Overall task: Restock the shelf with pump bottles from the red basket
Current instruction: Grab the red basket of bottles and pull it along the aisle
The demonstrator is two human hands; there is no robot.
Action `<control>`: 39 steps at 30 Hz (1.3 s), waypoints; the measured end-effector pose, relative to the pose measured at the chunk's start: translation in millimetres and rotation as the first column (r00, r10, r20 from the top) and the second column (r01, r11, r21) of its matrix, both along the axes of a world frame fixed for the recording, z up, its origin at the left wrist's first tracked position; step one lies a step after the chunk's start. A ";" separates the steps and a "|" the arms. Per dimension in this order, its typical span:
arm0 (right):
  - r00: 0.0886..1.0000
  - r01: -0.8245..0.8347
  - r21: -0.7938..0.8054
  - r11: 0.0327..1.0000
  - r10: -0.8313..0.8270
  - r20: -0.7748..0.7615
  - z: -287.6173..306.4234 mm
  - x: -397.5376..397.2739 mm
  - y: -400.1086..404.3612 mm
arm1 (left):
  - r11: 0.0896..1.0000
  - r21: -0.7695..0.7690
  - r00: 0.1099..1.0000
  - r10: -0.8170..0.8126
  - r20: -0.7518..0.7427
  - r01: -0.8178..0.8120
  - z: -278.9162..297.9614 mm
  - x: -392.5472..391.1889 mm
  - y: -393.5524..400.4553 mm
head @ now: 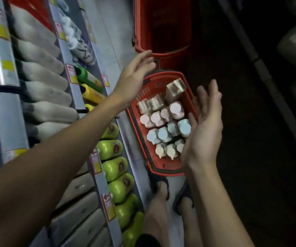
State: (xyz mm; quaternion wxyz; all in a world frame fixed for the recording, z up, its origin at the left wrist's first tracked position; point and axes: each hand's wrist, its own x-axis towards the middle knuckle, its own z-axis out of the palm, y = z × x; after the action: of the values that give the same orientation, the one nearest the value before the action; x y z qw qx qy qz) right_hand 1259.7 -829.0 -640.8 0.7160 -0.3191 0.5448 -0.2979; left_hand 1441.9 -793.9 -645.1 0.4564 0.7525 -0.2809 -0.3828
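Head view: both hands hang empty, fingers loose and straight, the left hand (pixel 134 75) over the far rim of the red basket (pixel 144 150), the right hand (pixel 203 127) by its right rim. The pump bottles (pixel 166 129) stand tightly packed inside, on the floor beside the shelf (pixel 126 139). Pulling one out could tip its neighbours or snag a pump.

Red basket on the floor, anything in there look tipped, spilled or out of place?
Nothing spilled or damaged shows. In the red basket, the pump bottles stand upright in rows by cap colour. The only oddity is one wrapped pack at the far end, standing taller and tilted. Both hands, left hand and right hand, are empty.
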 end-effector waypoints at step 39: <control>0.413 0.214 -0.189 0.958 -0.264 -0.872 -290.4 -107.2 70.3 | 0.920 0.392 0.718 -0.275 0.639 0.004 -291.5 97.5 -26.8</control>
State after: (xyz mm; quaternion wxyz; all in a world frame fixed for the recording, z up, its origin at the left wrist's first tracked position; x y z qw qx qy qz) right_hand 1152.5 -758.7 -931.3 0.2669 -0.3633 0.8703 -0.1984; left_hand 1539.4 -820.6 -936.6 0.1429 0.8868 -0.4099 -0.1582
